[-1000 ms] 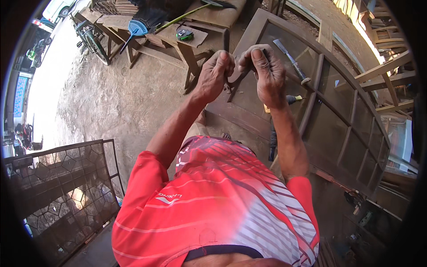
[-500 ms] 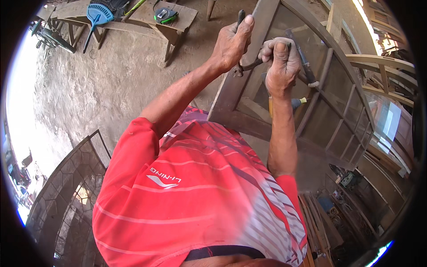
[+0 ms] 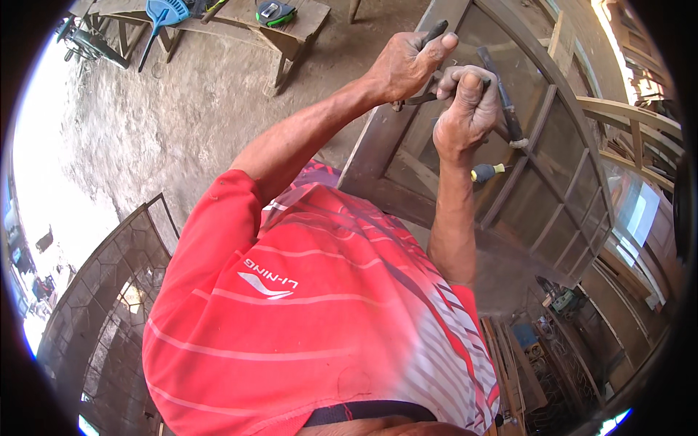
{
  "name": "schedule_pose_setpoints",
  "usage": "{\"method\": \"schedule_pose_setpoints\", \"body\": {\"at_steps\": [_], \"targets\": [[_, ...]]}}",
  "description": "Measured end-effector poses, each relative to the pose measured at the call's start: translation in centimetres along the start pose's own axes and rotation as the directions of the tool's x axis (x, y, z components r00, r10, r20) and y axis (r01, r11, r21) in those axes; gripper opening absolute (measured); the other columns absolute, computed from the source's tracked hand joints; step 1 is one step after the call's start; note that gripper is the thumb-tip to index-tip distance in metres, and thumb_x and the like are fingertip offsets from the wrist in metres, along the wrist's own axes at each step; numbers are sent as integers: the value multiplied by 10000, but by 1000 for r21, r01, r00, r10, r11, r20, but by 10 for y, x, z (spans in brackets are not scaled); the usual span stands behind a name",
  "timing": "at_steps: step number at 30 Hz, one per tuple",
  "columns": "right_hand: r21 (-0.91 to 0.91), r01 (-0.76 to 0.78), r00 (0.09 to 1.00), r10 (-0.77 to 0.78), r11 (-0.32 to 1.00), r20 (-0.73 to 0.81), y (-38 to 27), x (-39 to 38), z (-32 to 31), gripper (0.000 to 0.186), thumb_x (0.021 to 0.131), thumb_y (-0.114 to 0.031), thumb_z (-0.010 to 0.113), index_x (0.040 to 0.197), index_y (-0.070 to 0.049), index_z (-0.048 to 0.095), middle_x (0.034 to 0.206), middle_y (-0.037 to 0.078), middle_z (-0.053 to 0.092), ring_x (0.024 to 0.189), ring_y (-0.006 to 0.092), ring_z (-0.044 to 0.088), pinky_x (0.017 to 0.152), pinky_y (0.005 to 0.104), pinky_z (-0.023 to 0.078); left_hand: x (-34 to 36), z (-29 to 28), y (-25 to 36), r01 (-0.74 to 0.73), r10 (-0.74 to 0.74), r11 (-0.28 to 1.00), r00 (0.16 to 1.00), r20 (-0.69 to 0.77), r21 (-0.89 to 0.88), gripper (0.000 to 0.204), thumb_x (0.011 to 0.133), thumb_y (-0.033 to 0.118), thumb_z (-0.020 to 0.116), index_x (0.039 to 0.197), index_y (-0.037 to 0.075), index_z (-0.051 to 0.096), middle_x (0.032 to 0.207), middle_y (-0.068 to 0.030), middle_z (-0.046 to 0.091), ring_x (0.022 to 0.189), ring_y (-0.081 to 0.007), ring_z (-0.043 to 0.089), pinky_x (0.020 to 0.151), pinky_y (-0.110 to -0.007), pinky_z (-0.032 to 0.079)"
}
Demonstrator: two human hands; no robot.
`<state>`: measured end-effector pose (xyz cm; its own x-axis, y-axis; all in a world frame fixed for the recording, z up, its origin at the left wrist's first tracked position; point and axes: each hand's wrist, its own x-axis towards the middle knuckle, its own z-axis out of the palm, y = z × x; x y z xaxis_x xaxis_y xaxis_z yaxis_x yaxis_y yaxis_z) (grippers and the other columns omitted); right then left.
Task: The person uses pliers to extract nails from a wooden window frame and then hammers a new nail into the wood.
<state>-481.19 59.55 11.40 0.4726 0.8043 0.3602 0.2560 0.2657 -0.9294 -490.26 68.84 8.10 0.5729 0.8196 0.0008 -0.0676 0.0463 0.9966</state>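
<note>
My left hand (image 3: pixel 409 67) is closed round one dark handle of a pair of pincers (image 3: pixel 419 99), its thumb lying along the grip. My right hand (image 3: pixel 469 112) is closed on the other handle, lower and to the right. The pincers' joint end shows just below my left hand, over the left rail of a wooden frame with panes (image 3: pixel 374 156); what the jaws touch cannot be made out. A long dark tool with a bluish shaft (image 3: pixel 507 109) lies on the frame just right of my right hand. Below it rests a screwdriver with a yellow-and-grey handle (image 3: pixel 486 172), partly behind my right forearm.
At the upper left a wooden bench (image 3: pixel 240 23) holds a tape measure (image 3: pixel 275 13) and a blue fan-shaped tool (image 3: pixel 166 13). A leaded-looking panel (image 3: pixel 109 291) stands at the lower left. Curved wooden frames (image 3: pixel 632 120) are stacked at the right, with timber strips (image 3: pixel 512 363) below.
Both hands have shifted right with the pincers; the left moved farther, and slightly down, so the hands are closer together. The screwdriver handle shows more clearly beside my right forearm.
</note>
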Motion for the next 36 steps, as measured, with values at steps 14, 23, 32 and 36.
{"method": "schedule_pose_setpoints", "body": {"at_steps": [14,23,32,36], "targets": [[-54,14,986,-23,998,-167,7,-16,-5,352,1091,-335,472,921,-32,527,754,46,571,654,122,524,627,273,462,6,1,18,-12,-15,998,921,390,66,690,999,685,431,836,50,646,663,-26,588,660,-125,548,605,-335,457],[-227,-10,958,-56,974,-281,-11,-9,10,478,1074,-320,485,1325,84,531,951,98,625,828,138,590,694,279,482,-2,7,2,-209,195,978,898,395,-8,706,1036,641,381,939,7,675,841,-116,669,798,-230,618,716,-396,500],[-54,-188,974,179,981,-142,-10,-9,3,952,1009,-730,240,1442,94,436,959,104,597,911,190,581,872,304,475,-8,-8,5,-156,179,984,840,512,-88,779,1041,675,234,866,21,618,740,-70,516,746,-197,489,702,-380,425],[-65,-97,994,94,993,-47,1,-12,-2,949,986,-763,276,1227,100,589,715,-1,467,711,111,444,657,268,381,-10,-9,0,-93,167,981,855,491,-171,737,1061,621,263,847,14,622,746,-69,554,742,-201,497,709,-384,432]]}}
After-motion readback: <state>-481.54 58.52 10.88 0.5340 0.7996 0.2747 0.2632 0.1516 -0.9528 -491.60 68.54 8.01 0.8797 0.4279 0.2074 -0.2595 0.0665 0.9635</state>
